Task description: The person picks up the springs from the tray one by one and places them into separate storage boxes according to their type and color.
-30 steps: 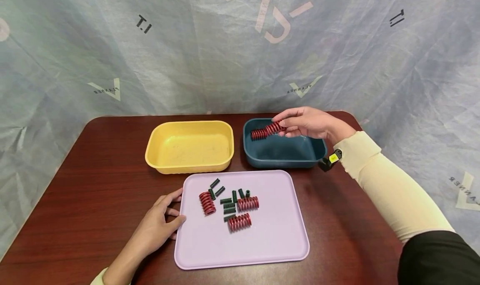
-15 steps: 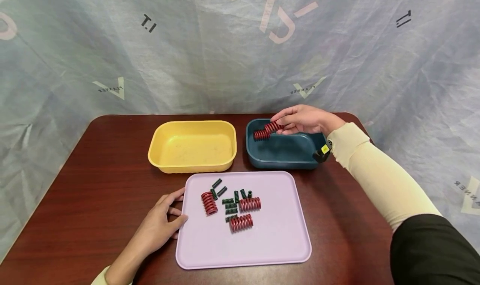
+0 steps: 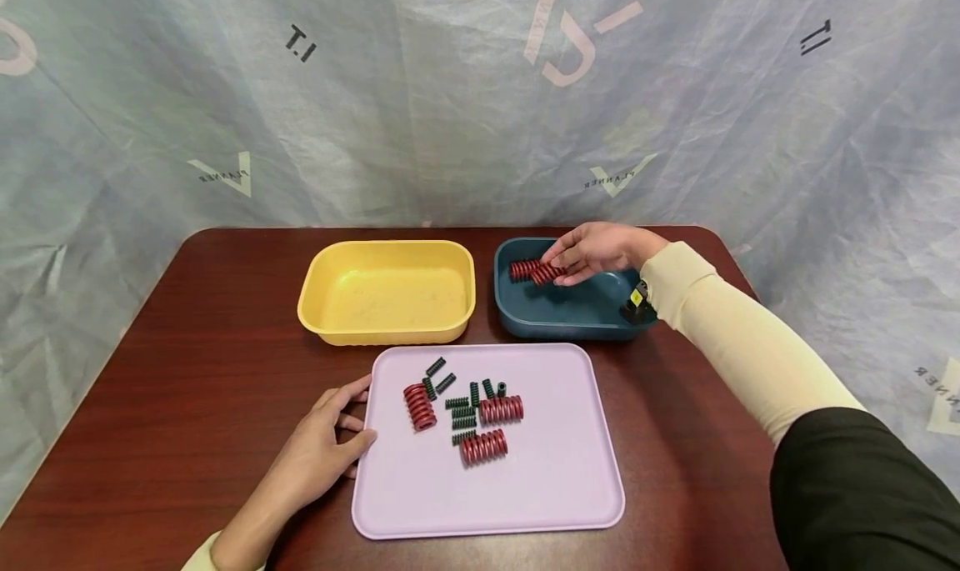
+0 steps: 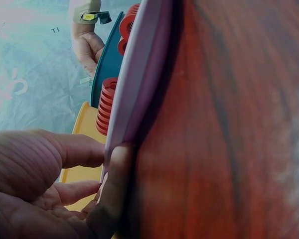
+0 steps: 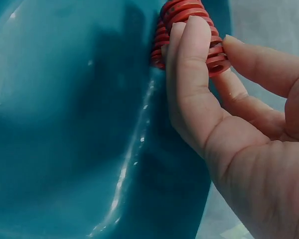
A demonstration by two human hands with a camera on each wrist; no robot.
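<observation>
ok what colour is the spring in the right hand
The spring is red, clearest in the right wrist view.

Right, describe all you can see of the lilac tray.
The lilac tray is a shallow rounded rectangle with a raised rim, seemingly smooth plastic. It lies on the wood-grained table, nearer the person than the yellow bin and dark teal bin. Three red coil springs and several smaller dark green springs lie on it. The left hand grips its left edge.

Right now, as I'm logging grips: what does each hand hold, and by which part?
The right hand pinches a red spring by coils near its palm-side end; the left hand pinches the lilac tray by its left edge.
</observation>
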